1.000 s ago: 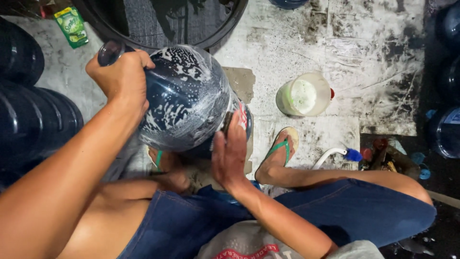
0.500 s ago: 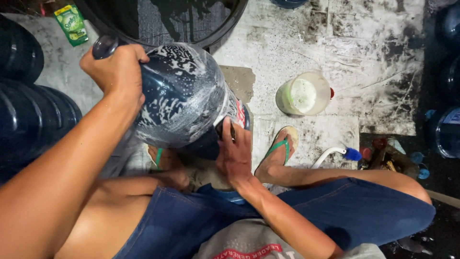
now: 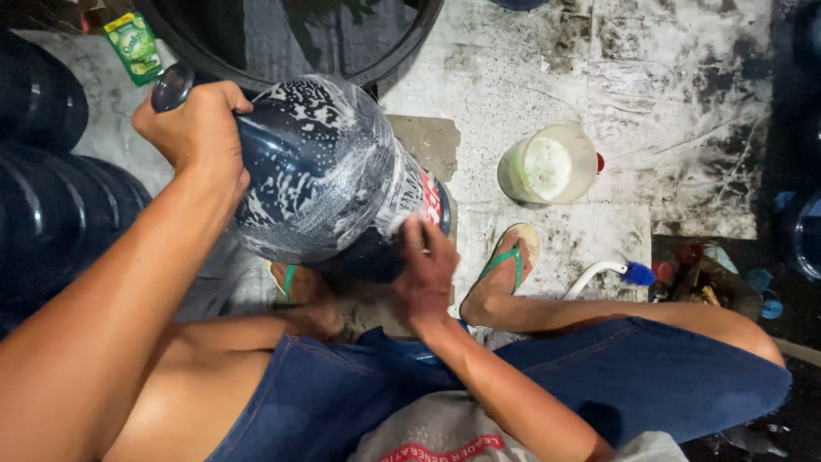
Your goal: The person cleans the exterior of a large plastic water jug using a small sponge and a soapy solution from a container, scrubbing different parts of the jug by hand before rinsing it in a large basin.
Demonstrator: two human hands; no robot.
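A large blue water jug (image 3: 325,171), streaked with white soap foam, lies tilted on its side between my knees. My left hand (image 3: 197,128) grips its neck near the mouth at the upper left. My right hand (image 3: 425,272) presses against the jug's lower right side beside the red label, fingers curled on something pale that I cannot make out. My feet in green flip-flops (image 3: 505,257) rest on the wet concrete floor (image 3: 599,77) below the jug.
A pale plastic container (image 3: 547,167) of soapy liquid stands to the right. Dark blue jugs (image 3: 51,205) are stacked at the left, more at the right edge. A black tub rim (image 3: 402,51) lies ahead, a green sachet (image 3: 135,47) at top left, a white hose (image 3: 599,274) by my right foot.
My right hand has slid from the jug's base round to its lower side near the label. The jug has turned slightly in my left hand's grip.
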